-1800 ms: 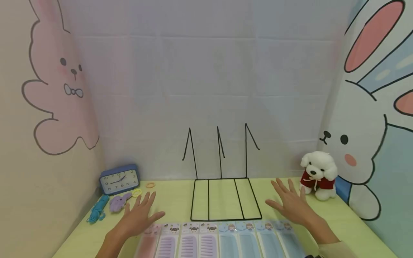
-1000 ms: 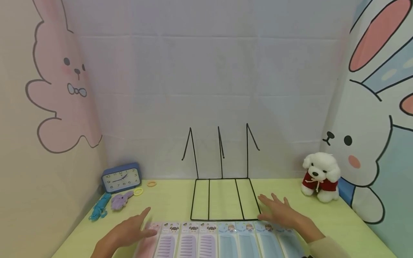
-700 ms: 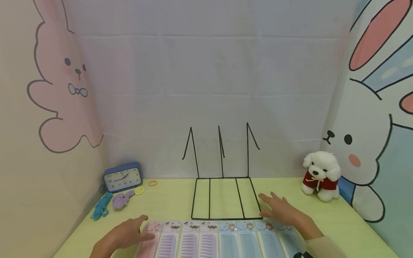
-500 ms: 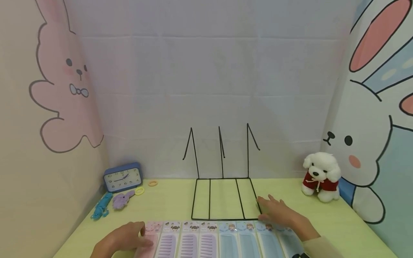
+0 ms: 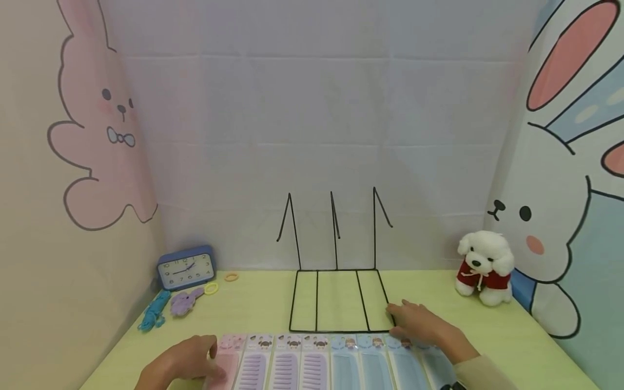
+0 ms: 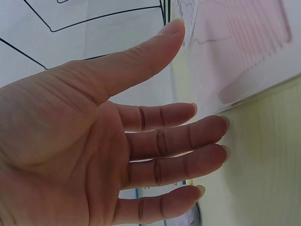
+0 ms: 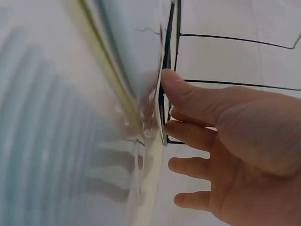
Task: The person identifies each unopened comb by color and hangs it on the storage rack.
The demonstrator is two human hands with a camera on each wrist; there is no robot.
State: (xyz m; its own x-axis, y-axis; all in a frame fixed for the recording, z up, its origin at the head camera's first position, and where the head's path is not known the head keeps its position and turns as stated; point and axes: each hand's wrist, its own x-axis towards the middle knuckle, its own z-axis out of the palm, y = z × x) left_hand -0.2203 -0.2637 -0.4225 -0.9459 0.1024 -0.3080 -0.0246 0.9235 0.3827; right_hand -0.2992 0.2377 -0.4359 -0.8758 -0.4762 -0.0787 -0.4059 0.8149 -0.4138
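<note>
table (image 5: 512,330): green | on it: comb packs (image 5: 312,368) row, wire rack (image 5: 336,300), clock (image 5: 185,269), plush dog (image 5: 483,265)

My left hand (image 5: 182,364) touches a glossy plastic-wrapped pink comb pack (image 5: 225,360); lower centre, thin black metal wire rack (image 5: 336,301) on matt yellow-green table (image 5: 258,309); fluffy plush dog (image 5: 482,265) right.
</note>
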